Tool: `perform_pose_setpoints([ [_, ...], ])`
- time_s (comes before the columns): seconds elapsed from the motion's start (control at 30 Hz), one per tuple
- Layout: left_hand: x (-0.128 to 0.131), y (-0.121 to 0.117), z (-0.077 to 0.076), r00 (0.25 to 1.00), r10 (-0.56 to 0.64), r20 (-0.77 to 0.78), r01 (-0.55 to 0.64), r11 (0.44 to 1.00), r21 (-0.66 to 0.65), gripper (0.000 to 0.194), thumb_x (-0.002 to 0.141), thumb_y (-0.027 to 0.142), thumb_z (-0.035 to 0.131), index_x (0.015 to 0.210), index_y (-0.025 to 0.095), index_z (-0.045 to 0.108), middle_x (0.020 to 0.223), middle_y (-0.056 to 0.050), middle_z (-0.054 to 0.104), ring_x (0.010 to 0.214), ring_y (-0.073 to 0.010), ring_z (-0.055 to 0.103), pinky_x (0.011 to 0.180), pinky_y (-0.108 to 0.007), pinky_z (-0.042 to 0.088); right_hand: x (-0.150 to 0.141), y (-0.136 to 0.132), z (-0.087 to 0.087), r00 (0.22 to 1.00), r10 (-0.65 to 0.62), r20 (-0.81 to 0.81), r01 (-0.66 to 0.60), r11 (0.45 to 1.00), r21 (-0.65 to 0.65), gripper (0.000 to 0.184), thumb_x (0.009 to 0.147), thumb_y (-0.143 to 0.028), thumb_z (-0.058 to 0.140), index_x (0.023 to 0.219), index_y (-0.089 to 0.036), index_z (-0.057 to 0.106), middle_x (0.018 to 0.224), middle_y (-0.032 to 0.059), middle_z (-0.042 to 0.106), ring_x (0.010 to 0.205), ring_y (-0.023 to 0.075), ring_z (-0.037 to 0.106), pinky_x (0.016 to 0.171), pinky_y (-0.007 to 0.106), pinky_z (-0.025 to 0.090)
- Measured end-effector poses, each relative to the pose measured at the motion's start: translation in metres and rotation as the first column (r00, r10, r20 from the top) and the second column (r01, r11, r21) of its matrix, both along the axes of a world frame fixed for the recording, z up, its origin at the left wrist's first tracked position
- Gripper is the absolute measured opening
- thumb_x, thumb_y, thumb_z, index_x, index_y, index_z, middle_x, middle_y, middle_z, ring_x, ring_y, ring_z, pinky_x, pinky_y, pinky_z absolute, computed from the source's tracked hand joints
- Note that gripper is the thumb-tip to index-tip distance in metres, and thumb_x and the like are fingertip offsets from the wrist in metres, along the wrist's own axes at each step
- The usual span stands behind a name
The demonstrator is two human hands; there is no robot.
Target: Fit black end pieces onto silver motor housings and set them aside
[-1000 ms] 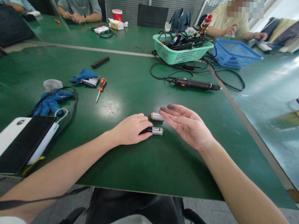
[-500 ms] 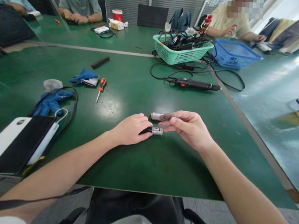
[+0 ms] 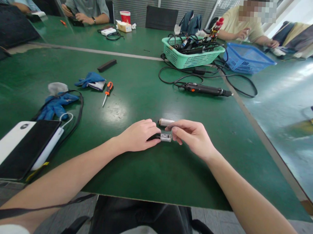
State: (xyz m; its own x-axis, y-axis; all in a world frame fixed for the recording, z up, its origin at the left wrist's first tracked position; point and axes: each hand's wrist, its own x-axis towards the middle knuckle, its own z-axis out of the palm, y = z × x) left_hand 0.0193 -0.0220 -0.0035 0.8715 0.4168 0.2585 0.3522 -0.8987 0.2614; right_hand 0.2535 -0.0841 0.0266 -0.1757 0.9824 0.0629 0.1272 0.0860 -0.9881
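My left hand lies on the table, closed around the black end of a small cylinder that looks like an electric motor. Its silver end sticks out to the right, past my left thumb. My right hand is just right of that silver end, thumb and fingers bent together in a pinch. Whatever is between those fingertips is too small or hidden to name. A second silver cylinder lies just behind the first, its right end close to my right index finger. Dark smudges show on my right fingertips.
An orange-handled screwdriver and blue gloves lie to the left, near a black-and-white box. Beyond my hands lies a corded electric screwdriver. Behind stand a green basket of cabled tools and a blue basket. Other people sit across.
My right hand has lowered and turned over, its fingers going from spread to pinched beside the motor's silver end. My left hand has stayed on the motor.
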Motion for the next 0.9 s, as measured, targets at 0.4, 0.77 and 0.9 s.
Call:
perform_pose_setpoints([
  [0.4,-0.002,0.000,-0.002,1.000,-0.008,0.015,0.008,1.000,0.019,0.025,0.102,0.035,0.051,0.105,0.015,0.066,0.094,-0.008,0.064,0.090,-0.0214,0.057,0.082,-0.035,0.048,0.001,0.000,-0.013,0.994,0.093,0.050,-0.092,0.996,-0.017,0.030,0.090,-0.045,0.072,0.102,-0.019,0.081,0.074,0.0036,0.071,0.055,0.0132,0.057,0.048,0.027,0.046],
  [0.77,-0.001,-0.001,-0.001,1.000,-0.005,0.022,0.005,1.000,0.002,0.026,0.101,0.036,0.052,0.107,0.015,0.066,0.095,-0.008,0.065,0.091,-0.0220,0.058,0.083,-0.036,0.049,-0.007,-0.005,-0.013,0.821,-0.127,0.556,-0.182,0.866,0.467,0.021,0.094,-0.021,0.055,0.108,-0.024,0.072,0.114,0.0091,0.073,0.096,0.0248,0.070,0.088,0.042,0.058],
  [0.9,-0.002,-0.001,-0.002,0.999,-0.008,0.035,0.008,1.000,-0.013,0.027,0.102,0.036,0.051,0.108,0.015,0.066,0.095,-0.008,0.065,0.090,-0.0220,0.058,0.083,-0.037,0.049,-0.009,-0.005,-0.015,0.772,-0.121,0.624,-0.254,0.842,0.477,0.022,0.095,-0.022,0.057,0.112,-0.024,0.070,0.122,0.0112,0.070,0.118,0.0293,0.065,0.098,0.046,0.057],
])
